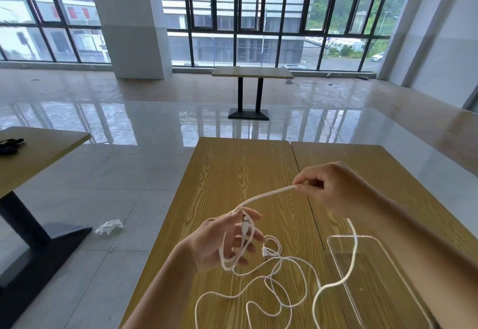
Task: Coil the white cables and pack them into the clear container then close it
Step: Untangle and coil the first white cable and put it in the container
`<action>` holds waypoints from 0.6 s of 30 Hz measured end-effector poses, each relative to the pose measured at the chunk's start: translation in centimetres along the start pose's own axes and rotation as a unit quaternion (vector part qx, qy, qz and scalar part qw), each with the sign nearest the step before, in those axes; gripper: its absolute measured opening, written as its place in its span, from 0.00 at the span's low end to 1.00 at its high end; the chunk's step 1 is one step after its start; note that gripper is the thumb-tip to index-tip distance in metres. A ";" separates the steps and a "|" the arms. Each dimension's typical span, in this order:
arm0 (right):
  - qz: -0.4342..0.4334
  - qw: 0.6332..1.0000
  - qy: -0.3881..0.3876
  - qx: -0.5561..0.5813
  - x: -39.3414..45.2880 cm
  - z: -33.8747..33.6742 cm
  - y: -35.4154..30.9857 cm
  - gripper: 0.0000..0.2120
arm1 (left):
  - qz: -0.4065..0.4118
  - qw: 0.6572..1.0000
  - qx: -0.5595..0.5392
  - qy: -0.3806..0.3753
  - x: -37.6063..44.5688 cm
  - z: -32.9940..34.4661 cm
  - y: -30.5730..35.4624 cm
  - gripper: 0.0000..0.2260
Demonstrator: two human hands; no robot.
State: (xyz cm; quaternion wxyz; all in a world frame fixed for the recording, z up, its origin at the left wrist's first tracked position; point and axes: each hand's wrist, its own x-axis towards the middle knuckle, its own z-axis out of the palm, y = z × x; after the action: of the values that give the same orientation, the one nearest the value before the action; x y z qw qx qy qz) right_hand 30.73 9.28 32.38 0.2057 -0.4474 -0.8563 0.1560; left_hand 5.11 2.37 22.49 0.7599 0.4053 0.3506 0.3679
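A thick white cable (269, 194) runs taut from my left hand (222, 240) up to my right hand (328, 189). Loops of it hang around my left fingers, which hold the plug end against the palm. My right hand pinches the cable between thumb and fingers above the table. The cable's tail drops behind my right wrist and lies across the clear container (372, 271), which sits open at the right. A thinner white cable (279, 287) lies in loose tangled loops on the wooden table (232, 168).
Two wooden tabletops are pushed together with a seam between them. Another table (38, 152) stands at the left with dark items on it, and a third (252, 72) by the windows. A white crumpled rag (110, 226) lies on the tiled floor.
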 end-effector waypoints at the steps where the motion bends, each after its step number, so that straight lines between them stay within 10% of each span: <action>1: 0.001 1.000 0.022 0.002 0.0 0.5 -0.1 0.04 | 0.014 1.000 -0.017 0.008 0.3 0.2 0.1 0.16; 18: 0.028 0.999 -0.011 0.011 -0.8 6.5 -1.9 0.05 | 0.117 0.945 -0.247 0.177 4.0 3.4 1.6 0.16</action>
State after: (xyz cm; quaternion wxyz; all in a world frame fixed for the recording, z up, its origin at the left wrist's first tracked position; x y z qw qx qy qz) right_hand 26.63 7.00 27.39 0.1969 -0.4674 -0.8437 0.1758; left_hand 9.46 5.18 24.37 0.7132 0.1710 0.3278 0.5955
